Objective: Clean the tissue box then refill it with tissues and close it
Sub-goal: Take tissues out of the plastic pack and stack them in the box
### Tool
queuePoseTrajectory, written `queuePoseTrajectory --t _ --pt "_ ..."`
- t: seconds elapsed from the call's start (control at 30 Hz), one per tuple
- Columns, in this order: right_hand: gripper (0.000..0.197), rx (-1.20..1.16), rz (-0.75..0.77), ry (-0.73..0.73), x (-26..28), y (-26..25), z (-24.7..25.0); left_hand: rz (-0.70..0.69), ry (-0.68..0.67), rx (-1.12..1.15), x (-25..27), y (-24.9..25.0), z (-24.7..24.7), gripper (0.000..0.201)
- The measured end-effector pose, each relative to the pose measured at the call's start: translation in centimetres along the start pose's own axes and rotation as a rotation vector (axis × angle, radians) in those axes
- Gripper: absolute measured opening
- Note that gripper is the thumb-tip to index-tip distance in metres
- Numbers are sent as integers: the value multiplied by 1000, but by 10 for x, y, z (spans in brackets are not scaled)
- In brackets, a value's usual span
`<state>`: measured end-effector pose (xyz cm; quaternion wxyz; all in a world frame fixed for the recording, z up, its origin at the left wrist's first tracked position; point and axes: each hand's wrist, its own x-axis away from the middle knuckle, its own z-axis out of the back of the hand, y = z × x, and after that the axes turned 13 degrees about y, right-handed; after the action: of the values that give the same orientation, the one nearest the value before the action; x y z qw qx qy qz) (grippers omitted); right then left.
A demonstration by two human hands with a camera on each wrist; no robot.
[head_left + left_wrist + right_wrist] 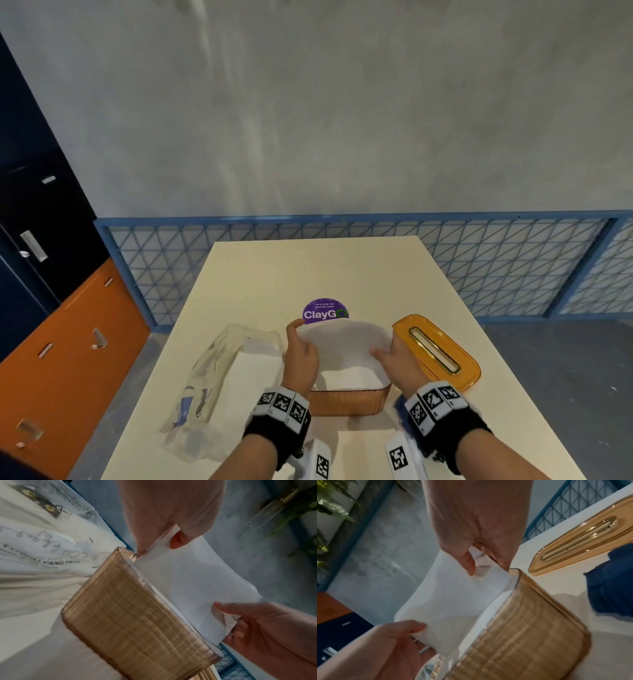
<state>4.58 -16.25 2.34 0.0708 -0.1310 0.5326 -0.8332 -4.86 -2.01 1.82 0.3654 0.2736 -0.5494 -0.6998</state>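
Observation:
The amber ribbed tissue box (pixel 346 401) stands without its lid on the cream table (pixel 308 267). A bowed stack of white tissues (pixel 346 342) sits over the box, its lower part inside. My left hand (pixel 303 342) pinches the stack's left end and my right hand (pixel 387 354) pinches its right end. The left wrist view shows the left hand (pixel 161 542) with its thumb on the tissues (pixel 188 581) beside the box (pixel 137 615). The right wrist view shows the right hand (pixel 481 563) pinching the tissues (pixel 450 595) at the box (pixel 522 635) rim. The amber lid (pixel 436 349), with a gold slot, lies to the right.
A torn plastic tissue pack (pixel 226 373) with more tissues lies left of the box. Behind the box a purple round sticker (pixel 325 311) is on the table. A blue cloth (pixel 611 581) lies near the right wrist. A blue mesh railing (pixel 479 260) runs behind the table.

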Motion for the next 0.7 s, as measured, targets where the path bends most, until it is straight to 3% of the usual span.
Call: queuePoseTrajectory --t 0.23,0.4,0.5,0.6,0.7 --pt "43 84 -5 -31 -11 2 -1 -63 11 -2 3 -1 -5 51" --pt "38 116 -58 7 -26 -4 0 -73 41 -118 -13 1 -4 52" --pt "36 251 -79 4 -30 3 -4 -20 -10 -303 -19 -8 -4 63" --pt "39 423 -58 -2 -27 13 -10 -46 -90 -622 -18 -16 -4 71" --pt "48 486 -1 14 -25 17 -14 -71 -117 -752 -22 -19 -5 73"
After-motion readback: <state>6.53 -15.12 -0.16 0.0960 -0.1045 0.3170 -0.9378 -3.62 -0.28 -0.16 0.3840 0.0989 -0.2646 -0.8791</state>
